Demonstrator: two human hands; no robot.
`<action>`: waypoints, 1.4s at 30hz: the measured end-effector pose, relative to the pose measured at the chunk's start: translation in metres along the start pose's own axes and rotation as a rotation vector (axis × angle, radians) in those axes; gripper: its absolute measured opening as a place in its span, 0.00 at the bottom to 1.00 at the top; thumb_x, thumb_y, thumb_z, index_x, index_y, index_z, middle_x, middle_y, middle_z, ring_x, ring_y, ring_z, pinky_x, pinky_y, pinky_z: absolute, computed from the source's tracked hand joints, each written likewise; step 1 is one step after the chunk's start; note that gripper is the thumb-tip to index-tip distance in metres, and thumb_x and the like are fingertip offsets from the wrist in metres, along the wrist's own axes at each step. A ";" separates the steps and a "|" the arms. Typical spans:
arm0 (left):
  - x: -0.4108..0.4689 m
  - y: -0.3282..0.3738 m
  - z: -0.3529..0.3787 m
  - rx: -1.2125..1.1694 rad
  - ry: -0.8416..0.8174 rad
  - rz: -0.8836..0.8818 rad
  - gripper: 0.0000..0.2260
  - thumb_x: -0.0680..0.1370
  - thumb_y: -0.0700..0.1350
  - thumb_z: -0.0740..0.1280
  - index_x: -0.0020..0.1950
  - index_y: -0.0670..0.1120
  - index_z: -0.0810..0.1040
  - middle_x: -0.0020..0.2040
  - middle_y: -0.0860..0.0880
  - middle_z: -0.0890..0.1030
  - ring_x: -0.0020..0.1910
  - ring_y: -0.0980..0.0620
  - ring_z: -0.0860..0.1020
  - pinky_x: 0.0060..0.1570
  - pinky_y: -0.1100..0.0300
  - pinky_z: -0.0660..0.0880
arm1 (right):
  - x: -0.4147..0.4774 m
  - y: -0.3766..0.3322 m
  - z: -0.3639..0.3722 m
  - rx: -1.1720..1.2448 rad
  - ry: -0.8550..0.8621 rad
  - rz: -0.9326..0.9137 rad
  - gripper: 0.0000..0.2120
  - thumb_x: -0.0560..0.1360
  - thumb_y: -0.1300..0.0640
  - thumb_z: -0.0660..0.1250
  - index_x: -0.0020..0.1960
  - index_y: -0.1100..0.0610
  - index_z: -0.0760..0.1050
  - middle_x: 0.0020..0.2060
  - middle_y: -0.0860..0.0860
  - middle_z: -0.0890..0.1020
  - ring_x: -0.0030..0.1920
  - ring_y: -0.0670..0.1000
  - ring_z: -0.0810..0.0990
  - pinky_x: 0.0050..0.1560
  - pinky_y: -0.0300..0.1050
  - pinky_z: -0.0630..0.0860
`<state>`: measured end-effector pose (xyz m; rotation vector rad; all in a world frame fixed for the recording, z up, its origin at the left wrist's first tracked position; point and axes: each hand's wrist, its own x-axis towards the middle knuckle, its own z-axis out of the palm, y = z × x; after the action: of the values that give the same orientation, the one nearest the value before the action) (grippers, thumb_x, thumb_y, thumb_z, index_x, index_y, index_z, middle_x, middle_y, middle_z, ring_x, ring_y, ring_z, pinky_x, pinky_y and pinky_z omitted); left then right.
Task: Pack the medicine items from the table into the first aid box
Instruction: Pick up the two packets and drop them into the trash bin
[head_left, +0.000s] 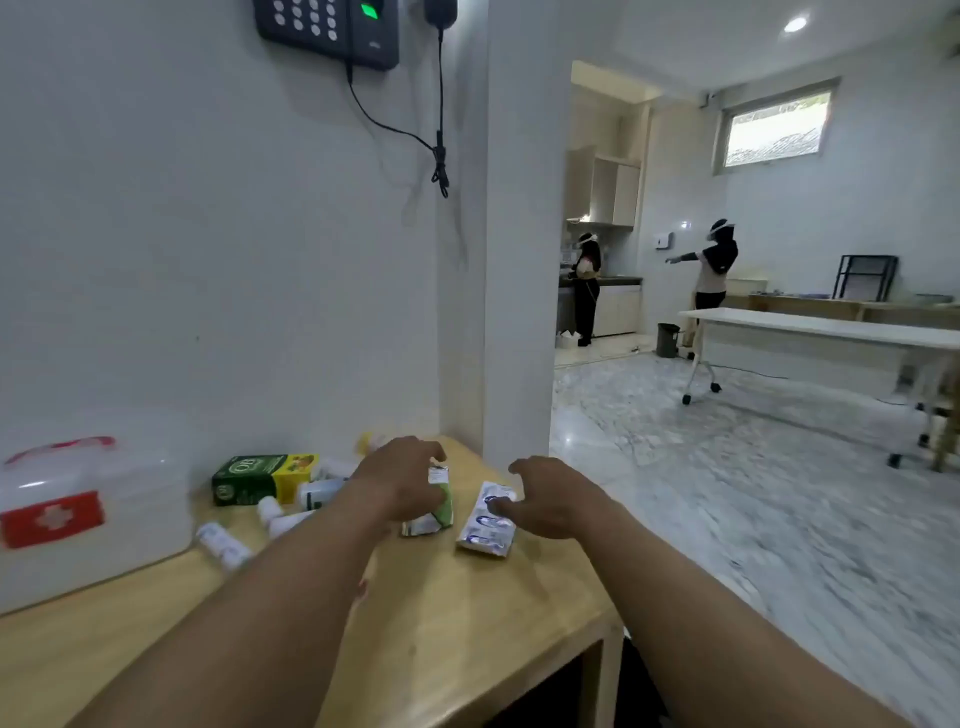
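Over the right half of the wooden tabletop (467, 613), both hands reaching forward, palms down, arms stretched from the near edge. Left hand (397, 486) lying over a small white and green carton (434, 512), fingers curled around its far end, thumb side toward the wall; seems to be gripping it already, though the blur makes the contact hard to judge. Carton's long axis running away from the body, almost in line with the left forearm. Right hand (553, 499) spread open, holding nothing, fingertips touching or just above the near-right edge of a blister strip (488, 519). Strip flat on the tabletop, just to the left of this hand, long axis also running away from the body and a little tilted, just beside the carton but apart from it. Right hand clearly the nearer one for the strip.

Further left, more items waiting: a green and yellow box (262, 478) near the wall, several small white bottles (223, 543) lying on their sides between it and the forearm. At the far left, the first aid box (93, 504), translucent with a red handle and red label, lid apparently closed. Well apart from both hands, so any item taken must travel leftward across the bottles.
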<state>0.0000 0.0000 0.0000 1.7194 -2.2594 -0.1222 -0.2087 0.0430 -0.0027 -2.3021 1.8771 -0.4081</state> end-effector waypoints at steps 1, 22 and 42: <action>0.003 -0.001 0.003 0.053 -0.016 0.001 0.25 0.71 0.51 0.68 0.68 0.55 0.72 0.65 0.49 0.74 0.65 0.48 0.71 0.58 0.56 0.70 | 0.004 0.001 0.004 0.012 -0.018 0.010 0.31 0.76 0.39 0.64 0.72 0.57 0.68 0.71 0.54 0.71 0.71 0.55 0.69 0.66 0.50 0.68; 0.038 0.005 0.018 0.387 -0.205 -0.109 0.42 0.66 0.62 0.71 0.77 0.60 0.58 0.72 0.48 0.70 0.70 0.39 0.57 0.68 0.46 0.54 | 0.039 0.015 0.018 0.172 -0.068 -0.028 0.41 0.66 0.51 0.79 0.75 0.53 0.65 0.70 0.54 0.71 0.67 0.54 0.72 0.61 0.45 0.69; 0.050 0.002 0.015 -0.029 -0.160 -0.004 0.20 0.74 0.37 0.67 0.62 0.56 0.80 0.58 0.48 0.81 0.49 0.52 0.75 0.48 0.61 0.73 | 0.040 0.042 0.016 0.355 0.021 0.013 0.42 0.67 0.60 0.78 0.76 0.47 0.64 0.73 0.50 0.71 0.71 0.52 0.70 0.65 0.44 0.68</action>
<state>-0.0182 -0.0486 -0.0048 1.7567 -2.3530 -0.3017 -0.2360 -0.0063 -0.0249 -2.0563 1.6669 -0.7023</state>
